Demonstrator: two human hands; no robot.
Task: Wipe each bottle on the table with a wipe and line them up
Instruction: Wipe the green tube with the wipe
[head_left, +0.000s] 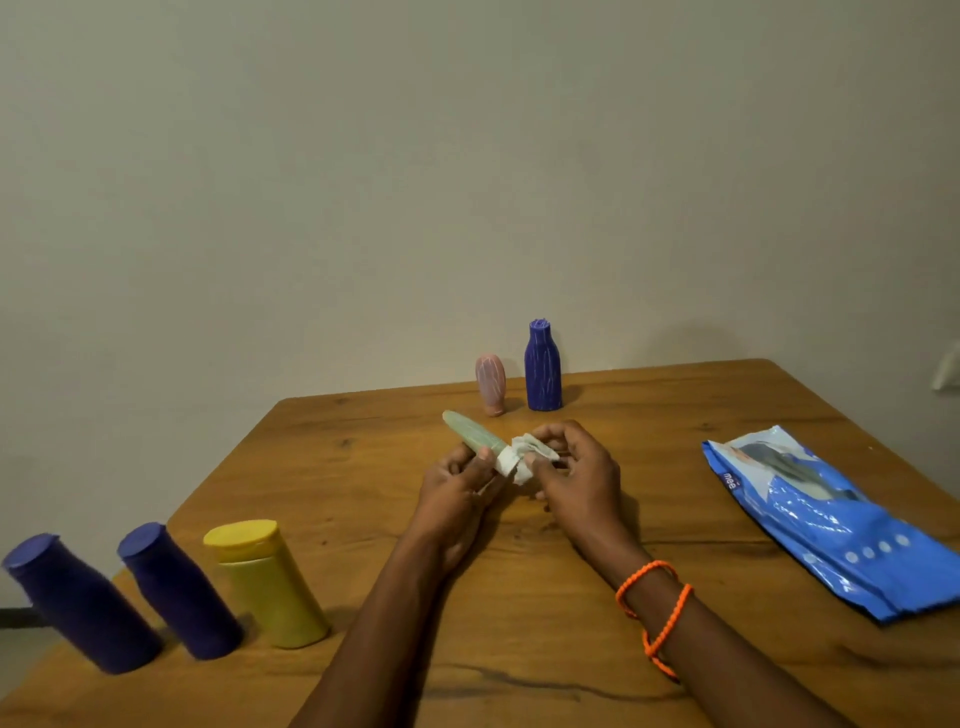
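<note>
My left hand grips a slim pale green bottle above the middle of the wooden table, its free end pointing up and to the left. My right hand pinches a crumpled white wipe wrapped around the bottle's near end. At the far edge stand a small pink bottle and a taller purple bottle. Along the near left edge two dark purple bottles and a yellow bottle stand in a row.
A blue pack of wipes lies flat on the right side of the table. A plain wall rises behind the table's far edge. Orange bands circle my right wrist.
</note>
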